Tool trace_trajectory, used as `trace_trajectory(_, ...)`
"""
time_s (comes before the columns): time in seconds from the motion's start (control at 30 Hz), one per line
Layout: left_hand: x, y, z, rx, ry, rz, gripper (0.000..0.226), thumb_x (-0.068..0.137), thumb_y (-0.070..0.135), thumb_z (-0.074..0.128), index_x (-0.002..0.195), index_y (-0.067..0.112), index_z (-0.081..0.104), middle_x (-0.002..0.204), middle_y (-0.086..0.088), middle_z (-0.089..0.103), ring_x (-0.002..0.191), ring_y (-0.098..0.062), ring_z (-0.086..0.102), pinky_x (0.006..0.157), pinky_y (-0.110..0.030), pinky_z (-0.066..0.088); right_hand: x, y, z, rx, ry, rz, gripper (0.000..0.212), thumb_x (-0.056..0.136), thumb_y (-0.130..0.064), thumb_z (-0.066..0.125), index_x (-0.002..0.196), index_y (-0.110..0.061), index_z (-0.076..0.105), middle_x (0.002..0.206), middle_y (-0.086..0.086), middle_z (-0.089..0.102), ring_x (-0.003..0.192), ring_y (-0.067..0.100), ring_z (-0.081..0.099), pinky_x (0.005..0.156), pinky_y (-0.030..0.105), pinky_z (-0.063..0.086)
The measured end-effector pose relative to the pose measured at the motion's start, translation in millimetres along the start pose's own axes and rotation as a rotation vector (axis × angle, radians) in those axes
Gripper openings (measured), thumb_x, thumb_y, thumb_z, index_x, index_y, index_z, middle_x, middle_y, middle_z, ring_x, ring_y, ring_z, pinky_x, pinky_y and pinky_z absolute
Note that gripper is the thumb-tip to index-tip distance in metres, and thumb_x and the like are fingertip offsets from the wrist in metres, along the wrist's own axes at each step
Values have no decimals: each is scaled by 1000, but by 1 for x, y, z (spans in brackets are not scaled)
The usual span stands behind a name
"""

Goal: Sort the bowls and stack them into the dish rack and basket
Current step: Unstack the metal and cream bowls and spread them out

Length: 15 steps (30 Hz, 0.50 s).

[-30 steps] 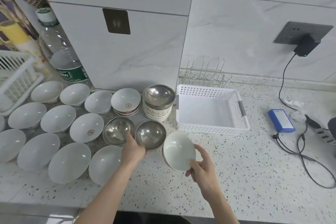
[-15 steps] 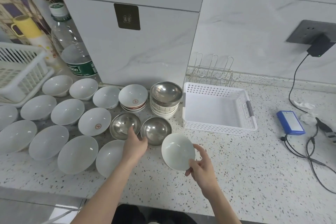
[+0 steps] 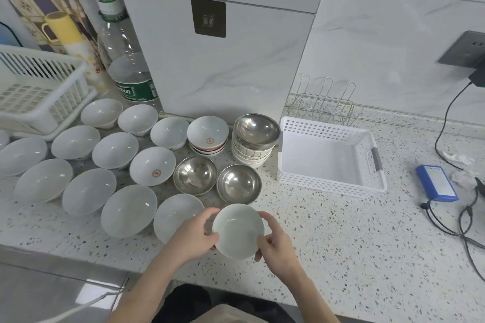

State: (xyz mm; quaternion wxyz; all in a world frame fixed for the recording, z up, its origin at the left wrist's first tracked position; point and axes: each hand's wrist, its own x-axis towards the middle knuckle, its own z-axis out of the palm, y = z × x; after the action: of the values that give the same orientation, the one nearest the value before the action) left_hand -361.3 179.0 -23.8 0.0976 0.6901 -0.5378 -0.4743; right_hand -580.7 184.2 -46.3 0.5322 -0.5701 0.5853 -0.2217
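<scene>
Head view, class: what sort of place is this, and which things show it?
Most likely a home kitchen counter: a speckled stone worktop, many white bowls laid out beside a white dish rack, and tiled walls.

Bright, even light; wide-angle edges bend, right side slightly blurred.

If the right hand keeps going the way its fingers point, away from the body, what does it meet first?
Judging loosely, the right hand, gripping the white bowl together with the left hand, points up-left; beyond that bowl, the nearer steel bowl probably comes first. Depth is unclear.
</scene>
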Motion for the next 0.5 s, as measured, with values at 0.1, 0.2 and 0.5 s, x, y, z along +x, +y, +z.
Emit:
trace_trajectory(0.1, 0, -5, -1, 121, 54, 23, 64, 89, 18, 58, 144, 41, 35, 67, 4, 61, 53, -6, 55, 49, -17, 42, 1, 0, 10, -20, -22, 9, 49, 94, -10, 43, 131, -41, 36, 56, 1, 67, 49, 3, 56, 45, 14, 39)
trace_trajectory(0.2, 0, -8, -4, 183, 86, 26, 67, 88, 17, 57, 146, 39, 31, 61, 6, 49, 50, -6, 48, 48, -19, 39, 2, 0, 19, -20, -25, 15, 48, 94, -9, 42, 131, -39, 37, 55, 0, 67, 49, 4, 55, 45, 17, 39)
trace_trajectory(0.5, 5, -5, -9, 326, 154, 19, 66, 91, 21, 55, 147, 33, 23, 71, 12, 51, 59, -7, 52, 46, -21, 34, 0, 2, 34, -20, 63, 64, 47, 94, -7, 44, 131, -34, 37, 55, 3, 67, 55, 5, 63, 49, 11, 40)
